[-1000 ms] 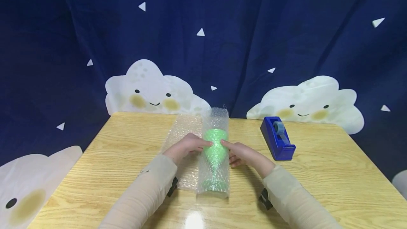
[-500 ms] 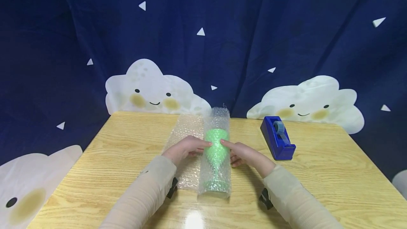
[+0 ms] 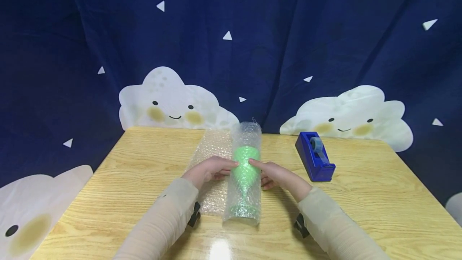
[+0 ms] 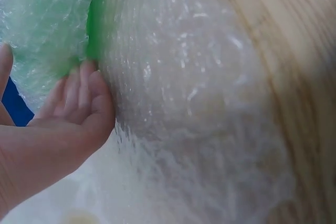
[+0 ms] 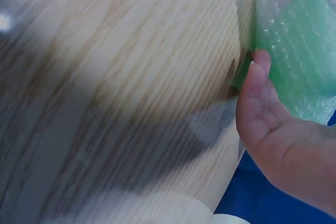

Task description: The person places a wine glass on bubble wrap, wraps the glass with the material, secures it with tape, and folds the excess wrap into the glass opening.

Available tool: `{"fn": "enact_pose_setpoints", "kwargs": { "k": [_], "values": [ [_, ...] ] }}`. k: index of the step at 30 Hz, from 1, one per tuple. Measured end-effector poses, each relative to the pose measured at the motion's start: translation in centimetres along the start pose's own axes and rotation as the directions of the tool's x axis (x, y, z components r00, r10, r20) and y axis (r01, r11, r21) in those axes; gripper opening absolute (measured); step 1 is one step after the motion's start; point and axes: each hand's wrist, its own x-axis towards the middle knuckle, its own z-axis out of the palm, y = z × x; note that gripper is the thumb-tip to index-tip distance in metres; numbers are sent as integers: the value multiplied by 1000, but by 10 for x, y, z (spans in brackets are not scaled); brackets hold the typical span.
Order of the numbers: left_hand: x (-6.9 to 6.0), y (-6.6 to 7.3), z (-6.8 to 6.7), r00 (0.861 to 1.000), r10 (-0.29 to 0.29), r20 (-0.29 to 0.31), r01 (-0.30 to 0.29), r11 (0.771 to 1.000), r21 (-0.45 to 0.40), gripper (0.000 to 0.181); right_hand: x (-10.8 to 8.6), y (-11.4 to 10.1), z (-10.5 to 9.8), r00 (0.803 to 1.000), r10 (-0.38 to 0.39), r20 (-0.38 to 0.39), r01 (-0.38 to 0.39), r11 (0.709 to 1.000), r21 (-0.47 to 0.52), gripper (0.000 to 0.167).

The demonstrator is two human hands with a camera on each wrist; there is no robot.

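Note:
A light green goblet-shaped object (image 3: 246,167), wide at the far end and narrow toward a broad base, lies inside a roll of clear bubble wrap (image 3: 247,133). My left hand (image 3: 213,168) holds the roll's left side, its thumb on top and its fingers curled low against the side. On the opposite side, my right hand (image 3: 276,173) grips it with the thumb on top and bent fingers alongside. The left wrist view shows the left fingers (image 4: 86,95) touching the wrapped green part. In the right wrist view, the right fingers (image 5: 254,95) press beside it.
A flat, unrolled stretch of bubble wrap (image 3: 213,200) lies left of the roll, partly under my left hand. To the right stands a blue tape dispenser (image 3: 315,157) with a roll of clear tape. Behind the wooden table (image 3: 144,163) hangs a dark blue curtain (image 3: 202,19) with clouds.
The wrapped roll has shifted very slightly to the right, and my left thumb sits a little further left on it. Both hands stay at its sides.

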Motion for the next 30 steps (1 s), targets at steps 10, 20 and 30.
{"fn": "enact_pose_setpoints", "kwargs": {
  "k": [10, 20, 30],
  "values": [
    [0, 1, 0, 999, -23, -23, 22, 999, -24, 43, 1, 0, 0, 1000, -10, 4, 10, 1000, 3, 71],
    [-4, 2, -2, 1000, -18, 18, 19, 999, -48, 38, 0, -2, 2, 1000, 12, -22, -12, 1000, -14, 73],
    [-10, 9, 0, 996, 41, 77, -33, 995, -98, 26, -1, -5, 4, 1000, 7, -28, -8, 999, -38, 65]
  ]
}}
